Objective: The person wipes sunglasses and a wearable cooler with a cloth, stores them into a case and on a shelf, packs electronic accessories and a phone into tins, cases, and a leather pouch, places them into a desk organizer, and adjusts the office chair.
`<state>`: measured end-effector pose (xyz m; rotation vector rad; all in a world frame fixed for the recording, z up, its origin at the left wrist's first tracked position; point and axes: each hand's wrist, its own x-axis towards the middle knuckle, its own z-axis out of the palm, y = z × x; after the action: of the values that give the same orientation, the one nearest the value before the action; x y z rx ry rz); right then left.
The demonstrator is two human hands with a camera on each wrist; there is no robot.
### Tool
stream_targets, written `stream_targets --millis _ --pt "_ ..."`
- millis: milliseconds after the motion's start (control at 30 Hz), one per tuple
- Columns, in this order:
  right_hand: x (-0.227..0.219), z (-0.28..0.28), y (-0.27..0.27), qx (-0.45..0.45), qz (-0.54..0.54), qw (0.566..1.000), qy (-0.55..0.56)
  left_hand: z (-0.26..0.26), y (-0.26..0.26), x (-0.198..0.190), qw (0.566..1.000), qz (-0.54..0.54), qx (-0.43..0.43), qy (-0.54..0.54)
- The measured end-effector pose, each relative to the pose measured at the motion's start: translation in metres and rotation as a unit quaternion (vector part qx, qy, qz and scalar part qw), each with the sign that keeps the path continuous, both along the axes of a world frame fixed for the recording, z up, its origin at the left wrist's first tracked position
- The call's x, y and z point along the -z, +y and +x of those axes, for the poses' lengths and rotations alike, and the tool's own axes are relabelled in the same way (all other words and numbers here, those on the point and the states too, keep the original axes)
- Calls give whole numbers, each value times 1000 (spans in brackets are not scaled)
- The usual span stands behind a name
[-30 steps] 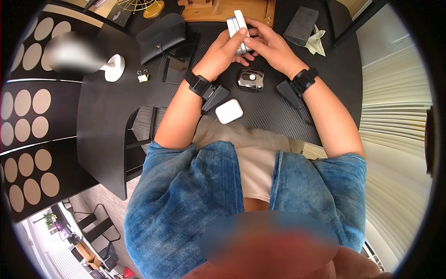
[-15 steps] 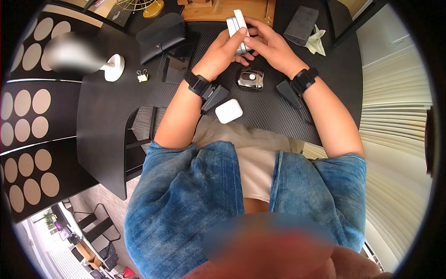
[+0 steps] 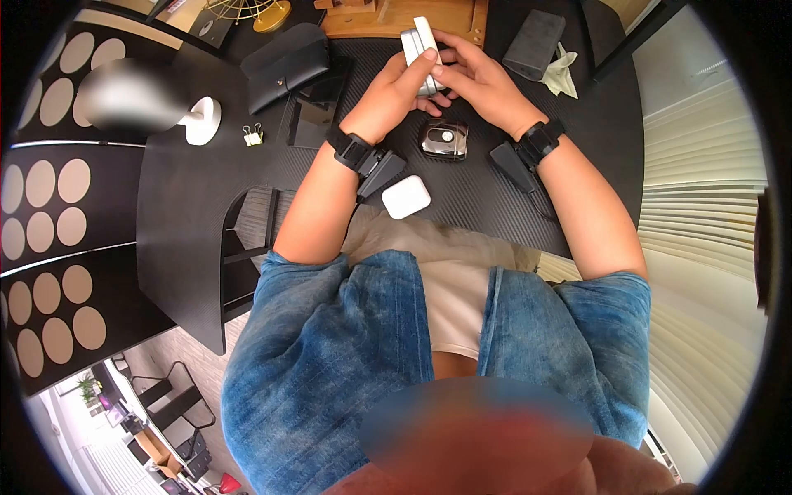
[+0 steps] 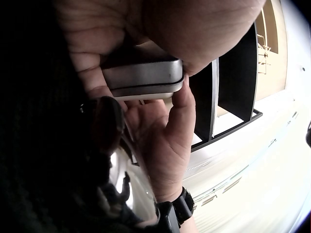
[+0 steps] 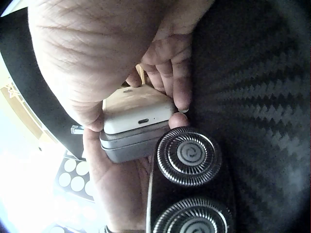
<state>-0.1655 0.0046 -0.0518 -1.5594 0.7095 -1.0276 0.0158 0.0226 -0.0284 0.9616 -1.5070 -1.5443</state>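
Note:
Both hands meet at the desk's far side around a silver metal tin [image 4: 146, 75] and a white slab with a port [image 5: 138, 119], pressed face to face. My left hand [image 3: 394, 91] grips the tin, its thumb on top. My right hand [image 3: 487, 87] holds the white slab from the other side, its thumb near the left thumb. Some fingertips are hidden behind the two things. Just below the hands lies a dark shaver [image 3: 444, 139], its round heads [image 5: 190, 153] seen close up in the right wrist view. A white rounded case [image 3: 407, 197] rests near the desk's front edge.
A black pouch [image 3: 289, 66] and a dark flat panel [image 3: 316, 120] lie left of the hands, with a binder clip [image 3: 253, 134] and white lamp base [image 3: 203, 120] beyond. A wooden tray [image 3: 396, 23] stands behind; a grey box [image 3: 535, 45] and cloth [image 3: 561, 76] lie right.

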Motion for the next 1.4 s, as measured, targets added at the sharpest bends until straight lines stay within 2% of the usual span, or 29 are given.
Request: stream_targets --millis 1400 --pt "3 0 -2 16 -20 999 23 0 0 -2 1000 0 2 1"
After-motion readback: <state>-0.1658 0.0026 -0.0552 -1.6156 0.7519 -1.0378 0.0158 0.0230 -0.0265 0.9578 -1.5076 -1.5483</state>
